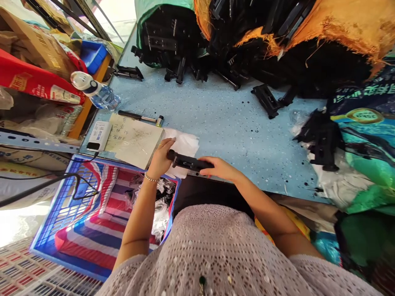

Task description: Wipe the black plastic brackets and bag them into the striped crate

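Observation:
A long black plastic part [189, 163] lies level between my two hands near the table's front edge. My left hand [162, 158] grips its left end, and my right hand [217, 168] closes on its right end. Beneath and behind the part is a thin white plastic bag [182, 144]. Left of my left hand lies a piece of cardboard [135, 139] with handwriting on it. A black-handled tool [137, 116] rests along the cardboard's far edge.
Sacks of similar black parts, one green [163, 6] and one orange [354, 28], line the back. A water bottle [106, 96] and white box [100, 133] stand left. A blue crate [46, 230] sits below the table; more parts [324, 139] lie right.

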A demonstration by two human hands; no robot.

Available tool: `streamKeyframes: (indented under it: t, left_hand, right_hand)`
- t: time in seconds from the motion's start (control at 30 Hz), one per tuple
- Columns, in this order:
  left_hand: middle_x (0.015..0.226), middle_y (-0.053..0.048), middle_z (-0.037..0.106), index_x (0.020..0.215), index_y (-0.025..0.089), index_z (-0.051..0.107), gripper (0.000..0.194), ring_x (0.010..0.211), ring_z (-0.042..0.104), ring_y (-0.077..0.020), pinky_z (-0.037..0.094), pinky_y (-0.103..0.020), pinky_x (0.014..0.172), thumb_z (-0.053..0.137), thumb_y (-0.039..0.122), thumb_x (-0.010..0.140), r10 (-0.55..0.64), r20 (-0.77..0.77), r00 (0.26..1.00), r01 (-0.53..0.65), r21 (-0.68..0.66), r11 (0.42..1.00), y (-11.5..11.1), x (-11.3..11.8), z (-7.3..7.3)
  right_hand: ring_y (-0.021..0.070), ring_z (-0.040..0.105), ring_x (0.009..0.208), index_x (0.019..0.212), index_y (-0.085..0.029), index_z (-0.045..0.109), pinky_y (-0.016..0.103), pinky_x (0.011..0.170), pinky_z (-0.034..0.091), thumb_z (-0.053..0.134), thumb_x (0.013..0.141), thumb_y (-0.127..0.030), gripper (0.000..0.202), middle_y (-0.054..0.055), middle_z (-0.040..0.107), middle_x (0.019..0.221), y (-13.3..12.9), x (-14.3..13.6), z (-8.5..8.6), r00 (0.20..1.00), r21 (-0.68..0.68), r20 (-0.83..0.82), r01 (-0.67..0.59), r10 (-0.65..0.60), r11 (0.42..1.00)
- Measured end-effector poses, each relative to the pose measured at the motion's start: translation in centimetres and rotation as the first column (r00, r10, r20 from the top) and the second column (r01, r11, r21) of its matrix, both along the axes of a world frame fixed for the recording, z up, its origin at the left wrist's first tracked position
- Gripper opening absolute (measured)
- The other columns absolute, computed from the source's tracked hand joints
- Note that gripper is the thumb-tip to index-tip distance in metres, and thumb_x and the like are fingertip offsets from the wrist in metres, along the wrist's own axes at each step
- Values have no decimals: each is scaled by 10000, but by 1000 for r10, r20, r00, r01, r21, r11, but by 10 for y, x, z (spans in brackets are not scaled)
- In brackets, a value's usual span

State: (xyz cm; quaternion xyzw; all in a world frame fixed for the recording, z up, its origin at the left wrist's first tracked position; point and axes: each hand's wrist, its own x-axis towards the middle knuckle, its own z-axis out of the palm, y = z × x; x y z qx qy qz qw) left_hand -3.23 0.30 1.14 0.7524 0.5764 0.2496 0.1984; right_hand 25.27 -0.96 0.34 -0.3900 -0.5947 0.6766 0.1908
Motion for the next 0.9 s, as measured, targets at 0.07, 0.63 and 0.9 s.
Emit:
streamKeyframes:
  t: [0.07,0.63,0.9]
  left_hand:
    - [1467,-182,539,1441,144,546,612,1318,598,-265,529,-417,1096,460,47,843,-7,-51,999,6,-17,1000,-6,-1,1]
    - [1550,-160,502,1541,209,443,657,1418,540,-269,533,-430,1134,532,131,894,-260,29,965,257,73,964,-42,65,13]
    - [1399,-73,646,1361,383,644,567,1262,647,-284,578,-452,1037,712,264,811,-143,24,989,143,-299,944,-117,-37,90]
  right_hand:
    - [292,665,1121,1275,-191,663,470,995,526,757,847,-302,452,119,697,1246,-3,-2,6,953,247,289,18,-92,969]
    - [291,524,1386,1347,-269,606,518,1230,380,664,878,-208,477,91,616,1397,-29,-40,19,937,121,-99,346,-336,930]
    - [186,740,987,1330,-260,644,418,971,580,634,962,-373,385,69,770,1156,-28,-3,31,932,-135,-321,130,-168,982]
